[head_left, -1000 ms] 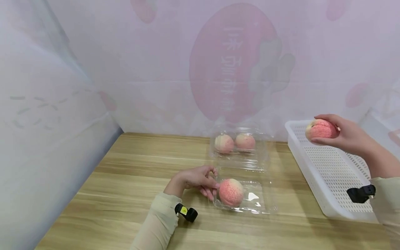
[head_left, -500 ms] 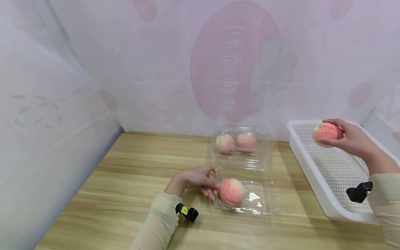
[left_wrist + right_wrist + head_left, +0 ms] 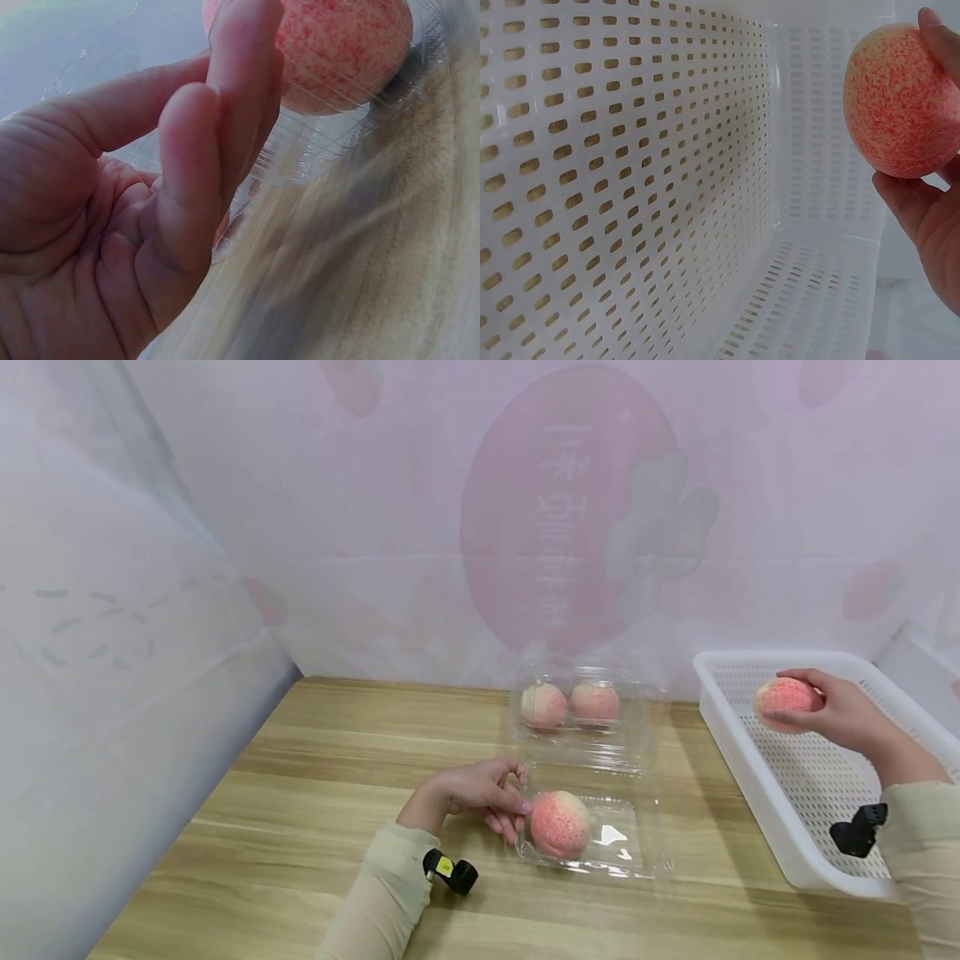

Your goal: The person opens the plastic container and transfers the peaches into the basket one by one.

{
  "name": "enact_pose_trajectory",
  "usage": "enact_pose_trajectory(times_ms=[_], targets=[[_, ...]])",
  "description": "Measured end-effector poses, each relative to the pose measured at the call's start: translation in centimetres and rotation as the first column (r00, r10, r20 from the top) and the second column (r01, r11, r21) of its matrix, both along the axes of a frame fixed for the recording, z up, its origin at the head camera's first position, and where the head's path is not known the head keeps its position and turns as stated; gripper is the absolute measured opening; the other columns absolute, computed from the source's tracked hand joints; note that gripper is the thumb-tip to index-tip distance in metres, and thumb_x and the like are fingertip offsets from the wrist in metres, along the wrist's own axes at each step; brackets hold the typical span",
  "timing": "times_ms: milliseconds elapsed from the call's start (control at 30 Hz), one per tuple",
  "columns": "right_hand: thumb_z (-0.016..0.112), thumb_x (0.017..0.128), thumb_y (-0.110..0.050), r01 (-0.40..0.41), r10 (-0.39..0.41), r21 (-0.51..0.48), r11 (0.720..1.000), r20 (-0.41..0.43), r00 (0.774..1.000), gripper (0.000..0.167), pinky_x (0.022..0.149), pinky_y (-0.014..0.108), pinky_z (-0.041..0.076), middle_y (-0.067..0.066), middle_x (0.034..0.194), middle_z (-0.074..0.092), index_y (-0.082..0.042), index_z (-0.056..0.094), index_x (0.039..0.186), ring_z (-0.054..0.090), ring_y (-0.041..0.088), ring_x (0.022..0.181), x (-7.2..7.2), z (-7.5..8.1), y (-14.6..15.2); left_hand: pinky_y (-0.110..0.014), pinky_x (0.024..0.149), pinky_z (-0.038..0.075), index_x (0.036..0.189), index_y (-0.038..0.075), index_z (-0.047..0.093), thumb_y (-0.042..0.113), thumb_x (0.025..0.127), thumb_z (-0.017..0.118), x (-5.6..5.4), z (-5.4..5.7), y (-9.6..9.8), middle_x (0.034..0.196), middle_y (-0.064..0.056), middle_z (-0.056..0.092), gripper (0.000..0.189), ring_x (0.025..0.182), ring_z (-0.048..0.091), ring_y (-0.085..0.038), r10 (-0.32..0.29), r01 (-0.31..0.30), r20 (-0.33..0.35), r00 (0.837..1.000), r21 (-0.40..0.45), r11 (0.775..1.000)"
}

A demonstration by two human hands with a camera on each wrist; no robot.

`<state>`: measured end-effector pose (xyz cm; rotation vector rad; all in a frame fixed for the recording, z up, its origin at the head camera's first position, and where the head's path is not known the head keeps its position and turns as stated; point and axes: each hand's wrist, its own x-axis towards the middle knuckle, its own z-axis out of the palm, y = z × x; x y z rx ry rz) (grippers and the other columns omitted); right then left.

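Observation:
My right hand [image 3: 851,714] grips a pink and cream peach [image 3: 783,703], fingers on one side and thumb on the other, above the far part of a white perforated basket [image 3: 753,777]. In the right wrist view this peach [image 3: 900,101] is apart from the basket's floor. My left hand [image 3: 483,793] pinches the left edge of a clear plastic clamshell box [image 3: 618,835], its thumb beside a second peach [image 3: 561,825] in the box's near left part. In the left wrist view, the fingers [image 3: 187,150] hide the pinched edge.
Two more peaches, one left [image 3: 543,706] and one right [image 3: 596,700], sit within clear plastic behind the near tray. A printed cloth [image 3: 360,527] hangs behind the wooden table [image 3: 315,827], and a pale wall [image 3: 127,693] bounds its left side.
My right hand has moved the peach rightward and lower, farther over the basket. My left hand keeps its place at the box's edge. The view has shifted slightly.

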<state>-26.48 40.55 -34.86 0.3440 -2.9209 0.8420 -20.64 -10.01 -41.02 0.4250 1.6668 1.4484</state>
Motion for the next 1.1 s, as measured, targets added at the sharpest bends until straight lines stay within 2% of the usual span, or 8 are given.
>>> enact_pose_trajectory(times_ms=[233, 367, 600, 867, 1100], targets=[[0.077, 0.087, -0.025, -0.016, 0.013, 0.039, 0.999, 0.057, 0.998, 0.070, 0.062, 0.023, 0.046, 0.037, 0.116, 0.059, 0.008, 0.044, 0.140, 0.048, -0.011, 0.076, -0.2, -0.7, 0.3, -0.022, 0.050, 0.055, 0.114, 0.003, 0.034, 0.000, 0.097, 0.058, -0.2, 0.0, 0.1, 0.073, -0.008, 0.070, 0.030, 0.058, 0.070, -0.015, 0.005, -0.005, -0.002, 1.000, -0.006, 1.000], [0.076, 0.087, -0.023, -0.035, 0.032, 0.026, 0.999, 0.084, 0.996, 0.070, 0.062, 0.023, 0.047, 0.037, 0.116, 0.059, 0.010, 0.042, 0.139, 0.049, -0.010, 0.077, -0.3, -1.1, 0.4, -0.022, 0.050, 0.055, 0.114, 0.003, 0.033, 0.000, 0.097, 0.058, -0.2, 0.2, 0.1, 0.073, -0.008, 0.070, 0.031, 0.058, 0.070, -0.015, 0.001, -0.002, -0.002, 1.000, -0.007, 1.000], [0.076, 0.087, -0.024, -0.053, 0.043, 0.071, 0.996, 0.138, 0.990, 0.070, 0.064, 0.024, 0.046, 0.035, 0.116, 0.060, 0.010, 0.043, 0.139, 0.050, -0.003, 0.078, -0.3, -1.3, 0.3, -0.022, 0.051, 0.055, 0.114, 0.003, 0.032, 0.000, 0.097, 0.058, 0.0, 0.3, 0.1, 0.073, -0.008, 0.070, 0.031, 0.058, 0.070, -0.015, -0.001, 0.001, 0.005, 1.000, -0.005, 1.000], [0.074, 0.089, -0.026, -0.075, 0.055, 0.083, 0.994, 0.217, 0.975, 0.070, 0.065, 0.025, 0.048, 0.030, 0.114, 0.063, 0.010, 0.042, 0.140, 0.053, -0.002, 0.080, -0.1, -1.6, 0.4, -0.022, 0.051, 0.055, 0.117, 0.000, 0.032, 0.000, 0.097, 0.059, 0.0, 0.6, 0.2, 0.074, -0.008, 0.069, 0.033, 0.058, 0.070, -0.015, 0.006, -0.006, -0.001, 1.000, -0.012, 1.000], [0.074, 0.089, -0.027, -0.085, 0.060, 0.097, 0.992, 0.241, 0.969, 0.069, 0.067, 0.025, 0.048, 0.028, 0.114, 0.063, 0.011, 0.043, 0.138, 0.053, -0.002, 0.082, 0.2, -1.8, 0.3, -0.022, 0.051, 0.055, 0.116, 0.001, 0.032, 0.001, 0.097, 0.059, 0.2, 0.7, 0.1, 0.074, -0.008, 0.070, 0.032, 0.059, 0.071, -0.016, -0.001, 0.001, -0.001, 1.000, -0.016, 1.000]])
